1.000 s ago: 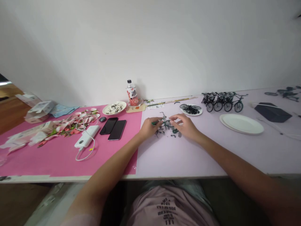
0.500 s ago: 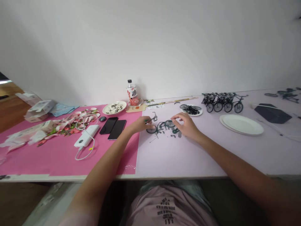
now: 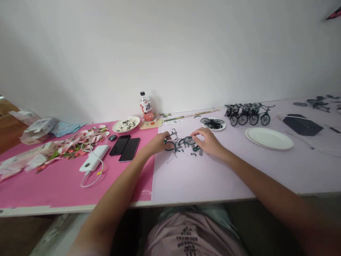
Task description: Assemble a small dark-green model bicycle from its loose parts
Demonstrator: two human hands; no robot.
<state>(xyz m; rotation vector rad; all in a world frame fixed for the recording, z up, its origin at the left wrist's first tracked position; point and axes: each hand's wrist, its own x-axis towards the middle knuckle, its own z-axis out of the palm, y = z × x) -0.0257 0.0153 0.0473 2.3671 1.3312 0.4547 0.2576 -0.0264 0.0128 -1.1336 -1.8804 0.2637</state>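
Note:
My left hand [image 3: 160, 143] is closed around a thin dark piece with a miniature bicycle's handlebar [image 3: 173, 132] at its upper end. Under its fingers lies a small spoked wheel [image 3: 170, 146]. My right hand [image 3: 208, 140] is in a pinch just right of another small wheel [image 3: 189, 140]. What its fingertips hold, if anything, is too small to make out. Between the hands are dark green bicycle parts [image 3: 180, 143] on the pale sheet. Below the right hand lie loose small parts [image 3: 194, 154], including a dark pedal-like piece.
Behind my right hand stands a plate [image 3: 223, 125] of black parts. Farther right are several assembled miniature bicycles [image 3: 247, 114], stacked white plates [image 3: 269, 138] and a dark hexagonal piece [image 3: 303, 125]. Leftward are a bottle [image 3: 146, 107], a food plate [image 3: 126, 124], two phones [image 3: 129, 149] and a power bank [image 3: 94, 158].
The camera view has shifted slightly, so the table things appear a little farther left. Both hands keep nearly the same place over the bicycle parts, with only small finger movement.

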